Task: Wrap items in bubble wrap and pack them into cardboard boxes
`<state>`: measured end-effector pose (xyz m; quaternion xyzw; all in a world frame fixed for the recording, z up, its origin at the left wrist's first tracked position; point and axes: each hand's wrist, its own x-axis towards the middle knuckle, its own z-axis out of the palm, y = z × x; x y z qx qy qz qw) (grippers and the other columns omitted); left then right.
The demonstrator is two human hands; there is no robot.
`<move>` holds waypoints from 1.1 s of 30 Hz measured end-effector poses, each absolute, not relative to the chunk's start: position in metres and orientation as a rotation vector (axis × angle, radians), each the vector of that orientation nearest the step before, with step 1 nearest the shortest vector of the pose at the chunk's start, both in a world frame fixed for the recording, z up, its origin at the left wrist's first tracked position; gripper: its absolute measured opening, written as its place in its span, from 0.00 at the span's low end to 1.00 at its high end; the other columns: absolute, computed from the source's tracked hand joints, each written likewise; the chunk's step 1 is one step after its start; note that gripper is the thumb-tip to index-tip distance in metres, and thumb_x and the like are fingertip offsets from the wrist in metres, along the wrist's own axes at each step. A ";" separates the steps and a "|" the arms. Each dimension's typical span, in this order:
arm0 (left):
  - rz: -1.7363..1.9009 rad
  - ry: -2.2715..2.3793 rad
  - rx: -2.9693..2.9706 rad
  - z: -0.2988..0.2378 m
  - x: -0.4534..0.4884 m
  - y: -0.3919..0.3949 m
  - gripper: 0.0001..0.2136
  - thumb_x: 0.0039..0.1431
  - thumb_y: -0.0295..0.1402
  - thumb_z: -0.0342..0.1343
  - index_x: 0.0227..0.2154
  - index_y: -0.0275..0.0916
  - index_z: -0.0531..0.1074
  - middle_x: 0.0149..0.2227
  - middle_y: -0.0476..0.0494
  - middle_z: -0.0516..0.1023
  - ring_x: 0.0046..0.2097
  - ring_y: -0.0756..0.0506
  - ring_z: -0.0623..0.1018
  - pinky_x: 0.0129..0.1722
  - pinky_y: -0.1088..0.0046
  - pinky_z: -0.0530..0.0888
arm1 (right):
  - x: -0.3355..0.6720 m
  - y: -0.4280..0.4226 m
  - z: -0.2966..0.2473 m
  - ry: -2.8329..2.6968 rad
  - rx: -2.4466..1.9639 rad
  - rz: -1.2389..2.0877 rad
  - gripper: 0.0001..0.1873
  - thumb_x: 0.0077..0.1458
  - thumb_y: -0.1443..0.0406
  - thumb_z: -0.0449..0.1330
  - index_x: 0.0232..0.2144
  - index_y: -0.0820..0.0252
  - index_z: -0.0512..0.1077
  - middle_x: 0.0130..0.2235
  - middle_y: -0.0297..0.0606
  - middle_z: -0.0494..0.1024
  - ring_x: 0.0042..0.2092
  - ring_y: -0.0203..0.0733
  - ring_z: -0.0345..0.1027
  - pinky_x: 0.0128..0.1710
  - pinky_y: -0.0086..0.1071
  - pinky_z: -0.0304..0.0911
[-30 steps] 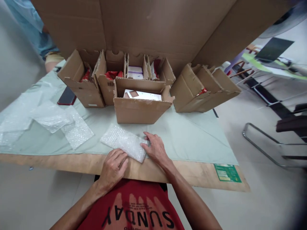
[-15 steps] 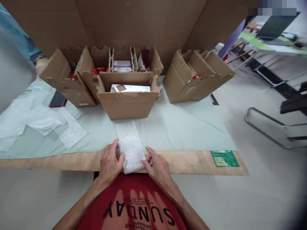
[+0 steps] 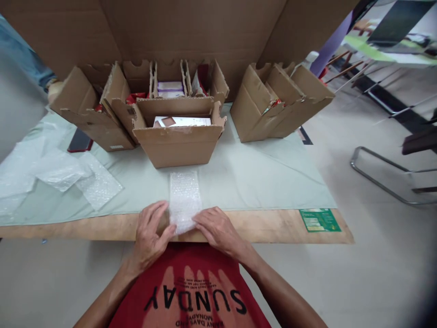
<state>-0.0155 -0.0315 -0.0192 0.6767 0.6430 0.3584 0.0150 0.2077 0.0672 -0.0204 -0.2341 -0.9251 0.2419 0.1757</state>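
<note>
A long bubble-wrap packet (image 3: 185, 196) lies lengthwise on the pale green cloth (image 3: 259, 182), its near end over the wooden table edge (image 3: 269, 228). My left hand (image 3: 150, 234) holds the packet's near left corner, fingers curled on it. My right hand (image 3: 216, 230) presses on the near right corner, fingers bent over the wrap. Just beyond the packet stands an open cardboard box (image 3: 177, 141) with a white carton inside.
More open cardboard boxes (image 3: 99, 114) with red and white packs line the back, and others lean at the right (image 3: 280, 105). Loose bubble-wrap sheets (image 3: 68, 173) and a dark phone (image 3: 79, 140) lie at the left. Another person's sleeve (image 3: 23, 59) shows far left. Metal chair frame (image 3: 385, 177) stands right.
The packet was turned from lying slantwise to pointing straight away from me and pulled to the table edge. Both hands moved onto its near end.
</note>
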 end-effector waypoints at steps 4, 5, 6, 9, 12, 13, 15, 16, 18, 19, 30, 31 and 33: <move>1.070 1.905 2.124 -0.016 -0.016 -0.033 0.12 0.66 0.33 0.56 0.51 0.39 0.71 0.42 0.41 0.81 0.44 0.42 0.79 0.48 0.62 0.74 | 0.190 0.080 -0.020 -2.498 -0.861 0.825 0.12 0.68 0.63 0.56 0.50 0.58 0.76 0.43 0.41 0.84 0.44 0.45 0.78 0.46 0.38 0.69; 1.061 1.960 2.089 -0.018 -0.016 -0.029 0.09 0.67 0.31 0.55 0.48 0.39 0.72 0.38 0.43 0.82 0.41 0.43 0.79 0.45 0.64 0.74 | 0.188 0.082 -0.019 -2.462 -0.903 0.822 0.13 0.68 0.63 0.56 0.51 0.58 0.75 0.44 0.42 0.84 0.45 0.45 0.78 0.46 0.38 0.70; 1.051 2.015 2.051 -0.021 -0.015 -0.023 0.08 0.67 0.30 0.54 0.46 0.38 0.73 0.36 0.44 0.82 0.38 0.44 0.80 0.42 0.66 0.74 | 0.188 0.083 -0.018 -2.428 -0.933 0.786 0.14 0.68 0.62 0.57 0.51 0.59 0.74 0.45 0.43 0.83 0.46 0.46 0.77 0.46 0.39 0.70; 1.030 2.111 1.980 -0.031 -0.013 -0.006 0.07 0.67 0.30 0.53 0.44 0.37 0.75 0.35 0.43 0.82 0.35 0.44 0.80 0.38 0.65 0.73 | 0.192 0.082 -0.014 -2.419 -0.912 0.569 0.16 0.65 0.62 0.60 0.53 0.60 0.73 0.51 0.50 0.80 0.52 0.52 0.73 0.49 0.45 0.67; 0.998 2.159 1.943 -0.033 -0.016 0.002 0.08 0.67 0.32 0.54 0.43 0.37 0.76 0.33 0.44 0.81 0.33 0.42 0.80 0.37 0.64 0.73 | 0.196 0.080 -0.013 -2.587 -0.738 0.468 0.17 0.62 0.64 0.62 0.53 0.59 0.73 0.57 0.51 0.76 0.57 0.56 0.69 0.52 0.50 0.64; 0.999 2.170 1.935 -0.031 -0.018 0.002 0.09 0.67 0.33 0.54 0.44 0.37 0.76 0.34 0.43 0.81 0.34 0.42 0.80 0.38 0.64 0.73 | 0.195 0.081 -0.014 -2.626 -0.697 0.475 0.16 0.63 0.66 0.61 0.53 0.59 0.73 0.56 0.50 0.77 0.57 0.56 0.69 0.52 0.49 0.63; 1.025 2.149 1.950 -0.025 -0.021 -0.001 0.11 0.67 0.37 0.55 0.47 0.37 0.76 0.40 0.39 0.80 0.41 0.40 0.80 0.42 0.63 0.74 | 0.192 0.084 -0.015 -2.598 -0.712 0.556 0.13 0.64 0.68 0.59 0.51 0.58 0.74 0.51 0.46 0.81 0.52 0.52 0.72 0.50 0.47 0.64; 1.042 2.108 1.978 -0.021 -0.023 -0.003 0.13 0.67 0.38 0.55 0.48 0.37 0.75 0.44 0.37 0.80 0.45 0.40 0.80 0.46 0.62 0.74 | 0.190 0.086 -0.016 -2.540 -0.756 0.628 0.13 0.65 0.68 0.58 0.50 0.58 0.75 0.49 0.44 0.83 0.50 0.49 0.74 0.50 0.45 0.64; 1.044 2.000 2.030 -0.015 -0.025 -0.006 0.14 0.67 0.38 0.55 0.51 0.38 0.73 0.49 0.36 0.79 0.51 0.40 0.78 0.51 0.61 0.72 | 0.187 0.090 -0.017 -2.428 -0.857 0.792 0.12 0.66 0.67 0.57 0.50 0.56 0.75 0.46 0.40 0.84 0.45 0.45 0.76 0.49 0.42 0.66; 1.021 1.971 2.034 -0.014 -0.025 -0.005 0.13 0.68 0.38 0.53 0.51 0.38 0.73 0.49 0.38 0.80 0.51 0.41 0.78 0.52 0.62 0.72 | 0.186 0.092 -0.017 -2.395 -0.902 0.848 0.13 0.66 0.65 0.57 0.51 0.56 0.75 0.45 0.39 0.84 0.44 0.44 0.76 0.48 0.41 0.66; 1.050 2.187 1.586 -0.024 -0.022 0.022 0.16 0.64 0.41 0.54 0.50 0.38 0.74 0.41 0.39 0.79 0.39 0.42 0.78 0.40 0.62 0.75 | 0.182 0.101 -0.021 -2.600 -0.815 0.516 0.19 0.62 0.66 0.61 0.55 0.57 0.72 0.56 0.50 0.78 0.55 0.55 0.70 0.52 0.49 0.64; 1.135 2.150 1.429 -0.023 -0.021 0.016 0.18 0.64 0.43 0.55 0.52 0.38 0.73 0.44 0.37 0.79 0.40 0.42 0.79 0.40 0.63 0.76 | 0.180 0.103 -0.022 -2.542 -0.865 0.563 0.18 0.63 0.68 0.59 0.55 0.57 0.73 0.54 0.49 0.79 0.54 0.54 0.71 0.51 0.48 0.65; 1.268 1.981 1.080 -0.022 -0.016 0.004 0.22 0.61 0.46 0.58 0.54 0.38 0.71 0.49 0.35 0.79 0.44 0.41 0.81 0.42 0.63 0.78 | 0.175 0.104 -0.021 -2.348 -0.984 0.703 0.16 0.64 0.69 0.57 0.53 0.57 0.74 0.51 0.47 0.81 0.51 0.51 0.74 0.51 0.46 0.67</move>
